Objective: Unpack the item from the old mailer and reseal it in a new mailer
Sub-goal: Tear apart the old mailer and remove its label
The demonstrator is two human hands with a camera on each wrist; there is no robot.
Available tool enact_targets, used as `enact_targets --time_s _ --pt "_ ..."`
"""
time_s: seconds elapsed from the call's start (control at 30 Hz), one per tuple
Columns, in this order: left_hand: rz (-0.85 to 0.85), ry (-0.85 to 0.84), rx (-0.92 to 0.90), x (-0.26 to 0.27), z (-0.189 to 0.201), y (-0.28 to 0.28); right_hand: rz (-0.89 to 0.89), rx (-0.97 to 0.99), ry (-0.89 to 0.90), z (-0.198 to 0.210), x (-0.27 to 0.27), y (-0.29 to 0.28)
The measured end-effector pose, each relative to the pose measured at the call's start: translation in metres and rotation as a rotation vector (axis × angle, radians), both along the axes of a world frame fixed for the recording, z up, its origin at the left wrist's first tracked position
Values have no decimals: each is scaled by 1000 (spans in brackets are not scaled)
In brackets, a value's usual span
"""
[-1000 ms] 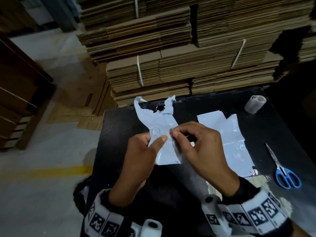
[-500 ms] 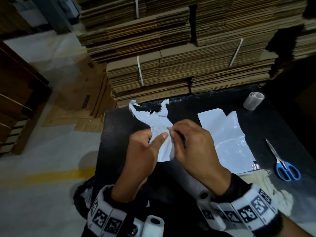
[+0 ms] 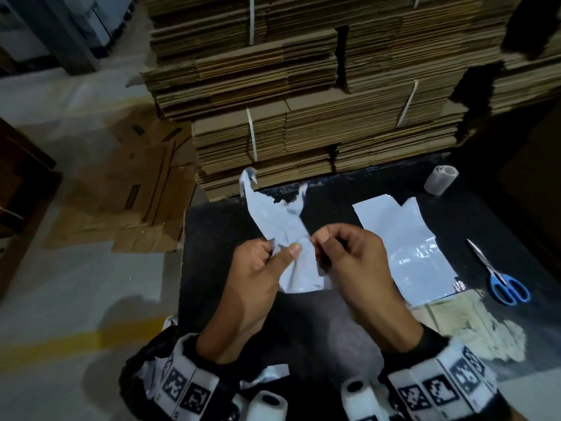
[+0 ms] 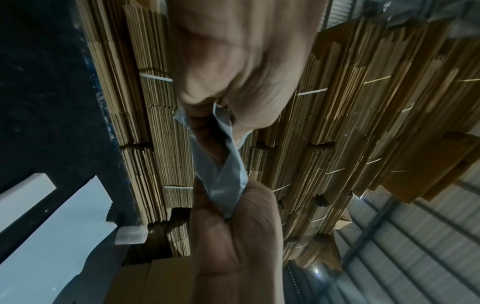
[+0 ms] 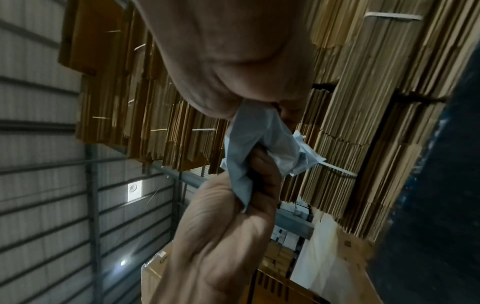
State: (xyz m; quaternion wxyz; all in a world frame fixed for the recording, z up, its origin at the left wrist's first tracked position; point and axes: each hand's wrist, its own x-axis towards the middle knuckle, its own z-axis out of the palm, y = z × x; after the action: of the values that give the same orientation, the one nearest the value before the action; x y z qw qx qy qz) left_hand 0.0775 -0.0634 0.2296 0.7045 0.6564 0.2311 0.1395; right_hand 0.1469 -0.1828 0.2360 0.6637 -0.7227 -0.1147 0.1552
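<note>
A torn, crumpled white mailer point(image 3: 282, 220) is held up above the black table point(image 3: 212, 238), its ragged open end pointing away from me. My left hand point(image 3: 283, 252) pinches its left side between thumb and fingers; the wrist view shows the grey-white plastic point(image 4: 223, 164) caught there. My right hand point(image 3: 318, 241) pinches the right side, with the plastic point(image 5: 254, 144) bunched between thumb and fingers. A flat white mailer point(image 3: 400, 244) lies on the table to the right. Whatever the torn mailer contains is hidden.
Blue-handled scissors point(image 3: 498, 275) lie at the right of the table and a tape roll point(image 3: 440, 179) stands at the back right. Strapped stacks of flat cardboard point(image 3: 303, 101) rise behind the table. Flattened boxes point(image 3: 136, 177) lie on the floor to the left.
The torn mailer has been gathered and crumpled more between both hands, and its lower end has drawn up closer to them. Both hands keep their grip.
</note>
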Motion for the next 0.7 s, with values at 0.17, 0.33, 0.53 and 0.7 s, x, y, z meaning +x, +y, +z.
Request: enact_targets --time_s 0.17,0.33,0.53,0.7 --pt "-61 -65 -81 -14 1 16 2 51 -71 11 -9 1" --pt "-61 -82 -53 -19 0 23 19 -133 -550 11 -28 7" --pt "-48 -89 8 -26 3 25 -23 -336 -858 3 -36 18" --pt "-48 -97 4 -30 5 23 -45 -353 -825 0 -38 27"
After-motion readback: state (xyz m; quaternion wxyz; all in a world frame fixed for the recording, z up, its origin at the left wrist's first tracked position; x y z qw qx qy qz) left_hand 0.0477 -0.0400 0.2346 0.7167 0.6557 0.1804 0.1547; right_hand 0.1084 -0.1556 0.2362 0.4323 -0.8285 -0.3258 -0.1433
